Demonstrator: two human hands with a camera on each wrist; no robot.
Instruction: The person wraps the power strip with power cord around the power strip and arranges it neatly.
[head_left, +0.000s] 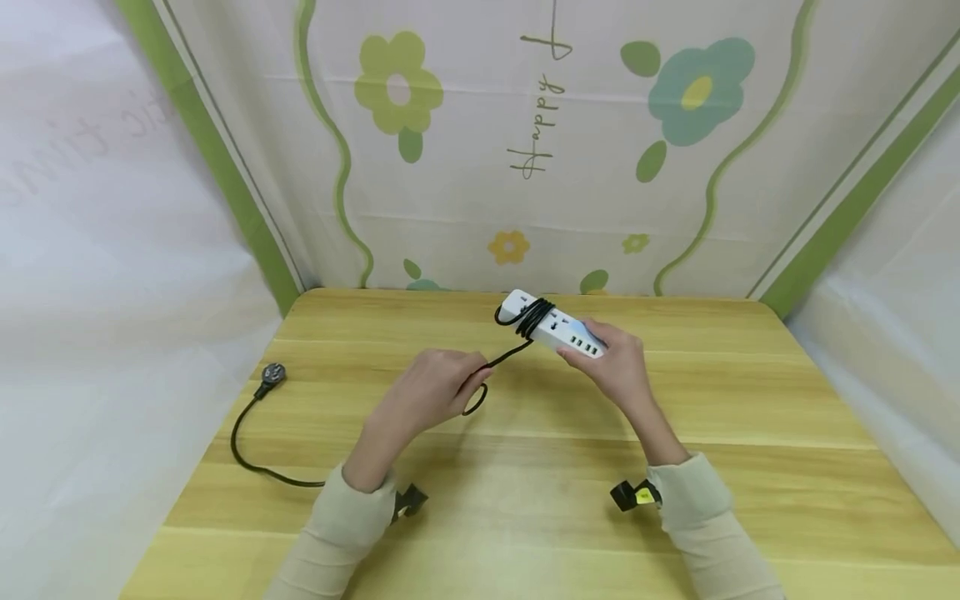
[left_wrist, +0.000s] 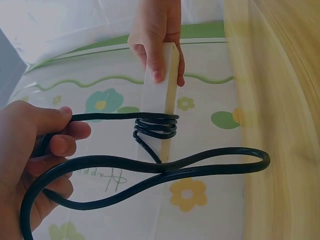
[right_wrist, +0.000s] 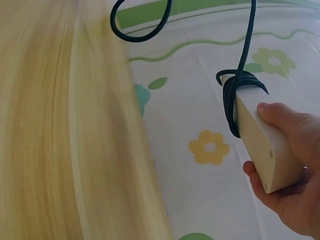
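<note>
My right hand [head_left: 618, 362] grips one end of a white power strip [head_left: 558, 333], thumb along one side and fingers on the other. Sockets and a row of USB ports show on its face in the head view. Several turns of black cord [left_wrist: 156, 126] wrap around the strip toward its far end. My left hand [head_left: 435, 383] holds the cord between thumb and curled fingers, and the stretch from there to the strip is straight. A loose loop of cord [left_wrist: 250, 152] hangs out from the left hand in the left wrist view. Both hands are over the table.
The cord's plug [head_left: 273, 374] lies at the left of the wooden table [head_left: 525, 500], its lead curving back under the left forearm. A flower-printed cloth [head_left: 465, 192] stands behind the table's far edge. White cloth sides [head_left: 885, 333] flank it.
</note>
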